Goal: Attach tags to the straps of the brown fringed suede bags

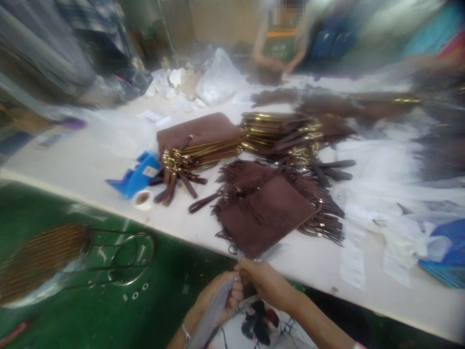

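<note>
At bottom center, my left hand [229, 294] grips one pale translucent strip [212, 310] | my right hand [263, 281] curls just beside, its hold unclear | above, one brown pouch [272, 215] partly hides fringed pieces [245, 174] | mid-frame, two pouch stacks [203, 128], layers uncountable | left of center, one blue object [141, 174], one tape roll [143, 198]

**No Legible Lettering on My Feed**

I can't read a single word, number or brand from here. The pale label [149, 171] on the blue item [133, 182] is too blurred for me. I see faint marks on the green garment [278, 51] worn across the desk [72, 157] and on the white slips [154, 116] beyond the blue item, none sharp enough to make out.
</note>
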`<state>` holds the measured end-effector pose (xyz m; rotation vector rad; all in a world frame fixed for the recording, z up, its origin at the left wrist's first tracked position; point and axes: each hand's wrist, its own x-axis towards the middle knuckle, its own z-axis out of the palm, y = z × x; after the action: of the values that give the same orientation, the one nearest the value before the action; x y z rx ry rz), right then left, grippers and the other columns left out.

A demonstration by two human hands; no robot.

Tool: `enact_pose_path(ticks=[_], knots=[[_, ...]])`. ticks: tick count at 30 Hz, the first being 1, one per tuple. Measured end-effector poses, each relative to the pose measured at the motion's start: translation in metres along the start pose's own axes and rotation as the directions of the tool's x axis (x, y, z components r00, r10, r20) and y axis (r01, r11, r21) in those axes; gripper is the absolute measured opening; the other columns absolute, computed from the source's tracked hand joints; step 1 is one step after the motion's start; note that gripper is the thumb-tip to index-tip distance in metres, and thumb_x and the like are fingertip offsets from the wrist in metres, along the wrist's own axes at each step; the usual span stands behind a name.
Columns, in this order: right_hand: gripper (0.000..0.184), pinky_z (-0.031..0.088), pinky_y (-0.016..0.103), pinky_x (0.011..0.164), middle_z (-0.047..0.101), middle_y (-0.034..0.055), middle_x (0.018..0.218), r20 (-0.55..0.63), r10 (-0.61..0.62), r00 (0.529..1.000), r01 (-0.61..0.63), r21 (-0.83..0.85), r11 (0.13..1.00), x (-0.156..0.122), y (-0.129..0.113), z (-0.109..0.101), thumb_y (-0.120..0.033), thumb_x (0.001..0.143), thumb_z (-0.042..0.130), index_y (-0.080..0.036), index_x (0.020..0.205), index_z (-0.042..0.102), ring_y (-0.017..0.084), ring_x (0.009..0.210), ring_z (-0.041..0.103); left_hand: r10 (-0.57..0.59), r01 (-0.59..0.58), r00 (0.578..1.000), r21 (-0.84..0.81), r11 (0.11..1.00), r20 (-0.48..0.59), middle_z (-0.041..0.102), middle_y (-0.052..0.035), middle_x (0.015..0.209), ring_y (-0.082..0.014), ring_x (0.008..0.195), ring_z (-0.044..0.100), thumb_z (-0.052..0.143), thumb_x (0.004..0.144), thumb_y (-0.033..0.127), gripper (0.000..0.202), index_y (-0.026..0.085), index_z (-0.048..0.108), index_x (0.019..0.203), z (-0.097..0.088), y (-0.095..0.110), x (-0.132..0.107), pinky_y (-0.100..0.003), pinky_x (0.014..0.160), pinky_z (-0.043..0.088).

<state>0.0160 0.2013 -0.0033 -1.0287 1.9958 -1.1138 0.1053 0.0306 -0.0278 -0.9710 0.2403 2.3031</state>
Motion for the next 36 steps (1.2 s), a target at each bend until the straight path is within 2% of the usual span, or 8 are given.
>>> enact_pose_path(ticks=[9,14,17,20,24,28,33,36], knots=[[0.044,0.044,0.021,0.075,0.069,0.0023,0.095,-0.010,0.080,0.997,-0.081,-0.093,0.992,0.001,-0.001,0.003,-0.003,0.074,0.044,-0.021,0.113,0.056,0.015,0.086,0.064,0.203,-0.198,0.969,-0.050,0.979,0.138,0.043,0.0034,0.065,-0.0049,0.052,0.046,0.060,0.085,0.025,0.016,0.014,0.051,0.079,-0.002,-0.018,0.016,-0.009,0.042,0.033],[0.044,0.046,0.024,0.079,0.069,0.0044,0.099,-0.037,0.066,0.997,-0.070,-0.125,0.990,0.000,-0.001,0.010,-0.004,0.077,0.043,-0.021,0.115,0.057,0.016,0.089,0.064,0.226,-0.246,0.968,0.228,0.942,0.110,0.051,-0.0007,0.067,-0.0093,0.057,0.053,0.065,0.083,0.025,0.016,0.011,0.058,0.081,-0.006,-0.011,0.011,-0.017,0.049,0.043],[0.061,0.047,0.027,0.086,0.069,0.0056,0.106,-0.066,0.026,0.997,-0.033,-0.103,0.994,-0.005,-0.003,0.014,-0.001,0.075,0.039,-0.023,0.131,0.050,0.016,0.094,0.064,0.316,-0.313,0.947,0.373,0.874,0.055,0.059,-0.0053,0.075,-0.0102,0.059,0.056,0.067,0.083,0.027,0.020,0.008,0.063,0.089,-0.011,-0.007,0.006,-0.021,0.055,0.047],[0.069,0.048,0.029,0.087,0.067,0.0059,0.109,-0.141,0.016,0.990,-0.025,-0.061,0.998,-0.017,-0.002,0.022,-0.001,0.078,0.034,-0.026,0.142,0.038,0.016,0.094,0.063,0.337,-0.319,0.941,0.397,0.861,0.025,0.063,-0.0085,0.082,-0.0112,0.061,0.057,0.065,0.085,0.040,0.033,0.009,0.065,0.096,-0.010,-0.007,-0.002,-0.024,0.058,0.049],[0.039,0.050,0.030,0.081,0.067,0.0072,0.108,-0.385,0.171,0.907,-0.150,0.084,0.985,-0.039,-0.001,0.041,-0.022,0.093,0.035,-0.023,0.129,0.050,0.018,0.089,0.064,0.339,-0.309,0.941,0.460,0.833,0.016,0.067,-0.0136,0.090,-0.0164,0.070,0.064,0.058,0.087,0.051,0.045,0.010,0.062,0.106,-0.005,-0.012,-0.019,-0.029,0.067,0.051],[0.032,0.047,0.026,0.064,0.066,0.0013,0.076,-0.339,0.414,0.845,-0.273,0.393,0.878,-0.038,-0.003,0.058,-0.047,0.092,0.045,-0.020,0.091,0.063,0.016,0.068,0.061,0.364,-0.309,0.930,0.642,0.702,0.049,0.068,-0.0114,0.084,-0.0160,0.066,0.062,0.067,0.082,0.044,0.035,0.011,0.060,0.093,-0.012,-0.022,-0.034,-0.027,0.063,0.048],[0.039,0.042,0.026,0.059,0.058,-0.0015,0.061,-0.212,0.498,0.841,-0.173,0.767,0.618,-0.002,0.000,0.071,-0.055,0.071,0.066,-0.017,0.067,0.063,0.015,0.061,0.054,0.594,-0.420,0.801,0.780,0.463,0.078,0.057,0.0002,0.065,-0.0110,0.055,0.051,0.079,0.069,0.041,0.037,0.014,0.056,0.077,-0.028,-0.036,-0.034,-0.021,0.052,0.038],[0.042,0.045,0.028,0.060,0.059,-0.0006,0.057,-0.172,0.552,0.816,-0.179,0.833,0.524,0.013,0.004,0.077,-0.057,0.066,0.068,-0.016,0.066,0.063,0.015,0.057,0.055,0.579,-0.367,0.815,0.803,0.470,0.033,0.057,0.0004,0.063,-0.0107,0.050,0.049,0.077,0.070,0.042,0.036,0.015,0.055,0.078,-0.030,-0.043,-0.041,-0.021,0.048,0.037]])
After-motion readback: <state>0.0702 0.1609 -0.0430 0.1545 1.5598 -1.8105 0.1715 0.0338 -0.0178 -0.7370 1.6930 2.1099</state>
